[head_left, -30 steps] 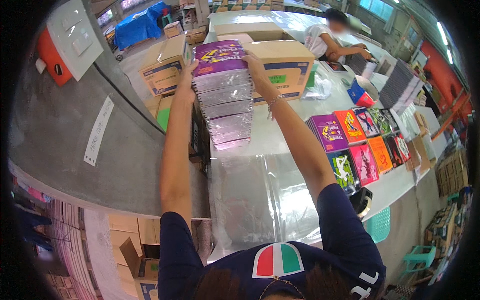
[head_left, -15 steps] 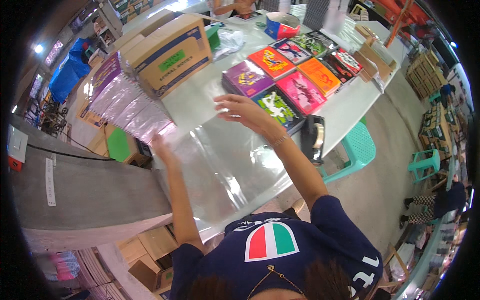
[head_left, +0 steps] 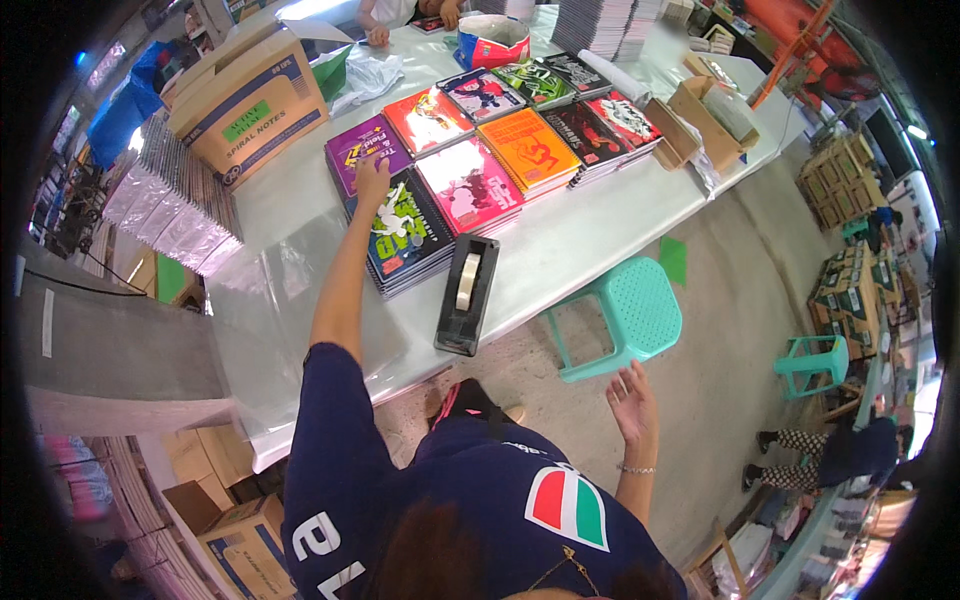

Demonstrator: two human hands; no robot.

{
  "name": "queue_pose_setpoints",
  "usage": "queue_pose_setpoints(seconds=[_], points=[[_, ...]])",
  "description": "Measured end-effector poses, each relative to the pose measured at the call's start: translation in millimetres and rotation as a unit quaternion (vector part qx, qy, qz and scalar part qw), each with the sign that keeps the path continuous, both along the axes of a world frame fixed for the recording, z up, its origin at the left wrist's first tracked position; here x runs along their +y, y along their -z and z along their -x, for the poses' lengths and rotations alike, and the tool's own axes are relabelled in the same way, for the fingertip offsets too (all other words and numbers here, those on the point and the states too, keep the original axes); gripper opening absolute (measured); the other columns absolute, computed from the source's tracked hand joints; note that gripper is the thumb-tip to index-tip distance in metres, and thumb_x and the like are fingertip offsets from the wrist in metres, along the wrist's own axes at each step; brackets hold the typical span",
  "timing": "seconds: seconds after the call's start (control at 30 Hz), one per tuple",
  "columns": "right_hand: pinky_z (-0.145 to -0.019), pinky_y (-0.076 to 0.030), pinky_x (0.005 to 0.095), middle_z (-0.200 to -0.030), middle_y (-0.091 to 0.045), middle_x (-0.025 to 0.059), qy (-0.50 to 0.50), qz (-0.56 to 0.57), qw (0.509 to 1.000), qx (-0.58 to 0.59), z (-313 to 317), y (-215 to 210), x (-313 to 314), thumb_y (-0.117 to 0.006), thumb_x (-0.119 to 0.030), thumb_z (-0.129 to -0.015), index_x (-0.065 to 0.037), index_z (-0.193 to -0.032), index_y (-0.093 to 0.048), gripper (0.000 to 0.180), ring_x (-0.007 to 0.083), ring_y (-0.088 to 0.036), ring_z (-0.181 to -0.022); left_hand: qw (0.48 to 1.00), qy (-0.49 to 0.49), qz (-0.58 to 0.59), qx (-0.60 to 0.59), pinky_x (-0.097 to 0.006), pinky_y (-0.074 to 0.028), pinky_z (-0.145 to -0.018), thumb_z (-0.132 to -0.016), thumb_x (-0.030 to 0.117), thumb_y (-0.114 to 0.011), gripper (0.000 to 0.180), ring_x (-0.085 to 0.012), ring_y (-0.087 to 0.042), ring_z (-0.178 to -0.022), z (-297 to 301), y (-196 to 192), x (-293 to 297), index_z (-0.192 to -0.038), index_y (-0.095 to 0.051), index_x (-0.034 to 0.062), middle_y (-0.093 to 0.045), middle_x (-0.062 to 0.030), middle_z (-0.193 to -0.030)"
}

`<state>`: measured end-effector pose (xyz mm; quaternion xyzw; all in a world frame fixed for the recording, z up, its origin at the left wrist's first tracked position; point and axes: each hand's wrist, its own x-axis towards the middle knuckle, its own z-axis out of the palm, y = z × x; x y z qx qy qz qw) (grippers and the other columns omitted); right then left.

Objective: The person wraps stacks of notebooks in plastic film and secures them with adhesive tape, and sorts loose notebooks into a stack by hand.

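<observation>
My left hand [head_left: 373, 182] is over the purple spiral notebook [head_left: 352, 150], its fingers reaching onto the cover and holding nothing that shows. Just below the wrist lies a stack of black notebooks with a green and white figure [head_left: 410, 232]. Off the table's edge, near the green stool, my right hand [head_left: 632, 402] hangs in the air, open and bare. Beside these are stacks of pink notebooks [head_left: 468, 185], orange notebooks [head_left: 530, 150] and red notebooks [head_left: 428, 118]. A black tape dispenser [head_left: 467, 297] with a pale roll stands by the table's near edge.
A cardboard box [head_left: 250, 110] and a tall plastic-wrapped notebook stack [head_left: 175, 205] stand at the left. The green plastic stool [head_left: 640, 300] is beside the table [head_left: 590, 235]. An opened carton [head_left: 715, 120] lies far right. Across the table, another person's hands [head_left: 450, 14] show.
My left hand has gone from the plastic-wrapped stack to the purple notebook. My right hand has left the space above the table and is now out over the floor. The view has turned right.
</observation>
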<state>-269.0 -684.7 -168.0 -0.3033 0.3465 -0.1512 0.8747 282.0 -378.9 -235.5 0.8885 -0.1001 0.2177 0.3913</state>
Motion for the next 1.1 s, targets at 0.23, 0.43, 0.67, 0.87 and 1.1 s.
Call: queue_pose_setpoints(seconds=[0.23, 0.43, 0.67, 0.87, 1.1], points=[[-0.084, -0.047, 0.0358, -0.099, -0.059, 0.0018, 0.089, -0.083, 0.992, 0.034, 8, 54, -81, -0.064, -0.007, -0.085, -0.013, -0.118, -0.053, 0.035, 0.0173, -0.055, -0.090, 0.950, -0.144, -0.130, 0.246, -0.055, -0.018, -0.110, -0.080, 0.058, -0.056, 0.076, -0.0439, -0.022, -0.137, -48, -7, -34, -0.135, -0.043, 0.0068, -0.026, -0.0290, -0.146], [-0.086, -0.045, 0.0337, -0.100, -0.057, 0.0020, 0.011, -0.055, 0.997, 0.044, -62, 58, -128, -0.065, -0.008, -0.084, -0.012, -0.117, -0.055, 0.034, 0.0168, -0.053, -0.092, 0.910, -0.214, -0.200, 0.292, -0.059, -0.030, -0.103, -0.072, 0.048, -0.065, 0.085, -0.0440, -0.032, -0.132, -58, -25, -19, -0.139, -0.034, 0.0074, -0.029, -0.0296, -0.143], [-0.085, -0.047, 0.0337, -0.100, -0.058, 0.0034, -0.077, -0.033, 0.996, 0.025, -163, 38, -160, -0.063, -0.009, -0.086, -0.011, -0.117, -0.055, 0.032, 0.0179, -0.055, -0.090, 0.949, -0.154, -0.245, 0.123, -0.050, -0.051, -0.080, -0.079, 0.015, -0.054, 0.038, -0.0416, -0.064, -0.089, -37, -61, -33, -0.112, -0.054, -0.0047, -0.064, -0.0277, -0.098], [-0.084, -0.046, 0.0306, -0.100, -0.057, 0.0044, -0.149, 0.021, 0.989, 0.005, -231, 10, -186, -0.062, -0.011, -0.087, -0.008, -0.116, -0.053, 0.031, 0.0162, -0.055, -0.089, 0.978, 0.010, 0.185, 0.100, -0.030, -0.048, -0.077, -0.082, 0.010, -0.060, 0.034, -0.0181, -0.060, -0.090, 79, -155, -61, -0.114, -0.054, 0.0033, -0.062, -0.0080, -0.094], [-0.083, -0.046, 0.0299, -0.099, -0.057, 0.0031, -0.208, 0.044, 0.977, -0.025, -328, -4, -219, -0.061, -0.011, -0.088, -0.009, -0.113, -0.054, 0.026, 0.0156, -0.054, -0.089, 0.807, 0.054, 0.472, 0.351, -0.029, -0.041, -0.090, -0.087, 0.008, -0.062, 0.037, -0.0135, -0.050, -0.102, 240, -89, -233, -0.119, -0.044, 0.0023, -0.053, -0.0049, -0.105]])
